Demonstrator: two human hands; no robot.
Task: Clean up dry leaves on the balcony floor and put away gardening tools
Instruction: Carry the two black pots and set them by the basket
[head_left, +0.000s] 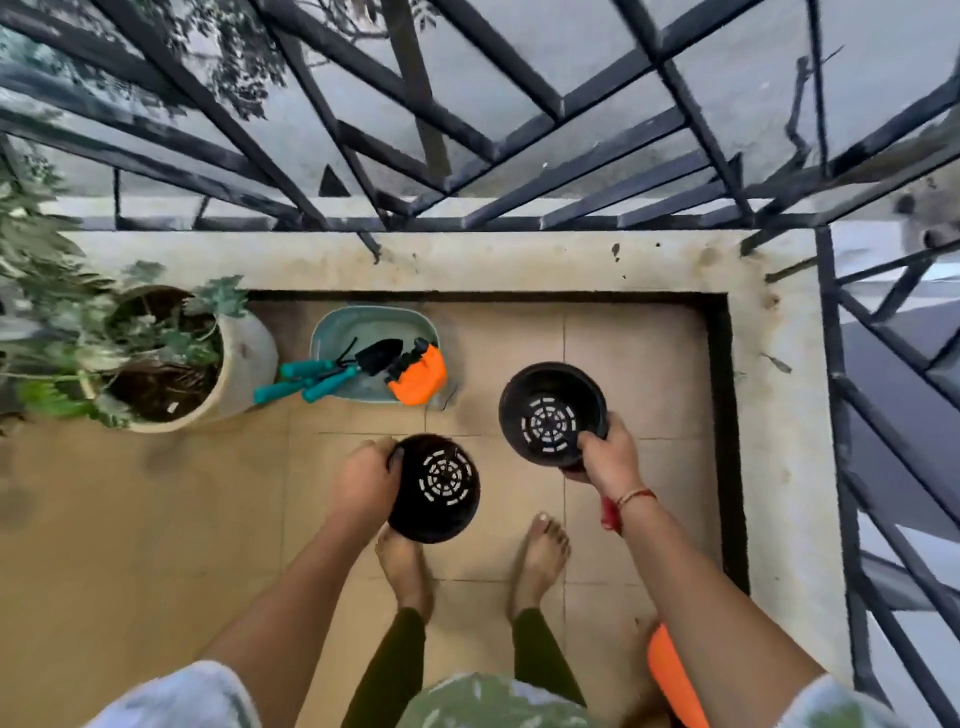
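I stand barefoot on the tiled balcony floor (639, 364). My left hand (363, 480) grips the rim of a small black plastic pot (435, 488), held above my left foot, its slotted base visible inside. My right hand (608, 457) grips the rim of a second black plastic pot (550, 413), held higher and to the right. Against the far wall a pale blue tub (371, 322) holds teal-handled shears (306, 376), a black trowel (379, 354) and an orange spray bottle (421, 371). No dry leaves show on the tiles.
A large cream planter (249, 364) with a leafy plant stands at the left, touching the tub's side. A low concrete parapet (779, 395) and black metal grille (467, 156) bound the far and right sides. An orange object (675, 680) lies by my right leg.
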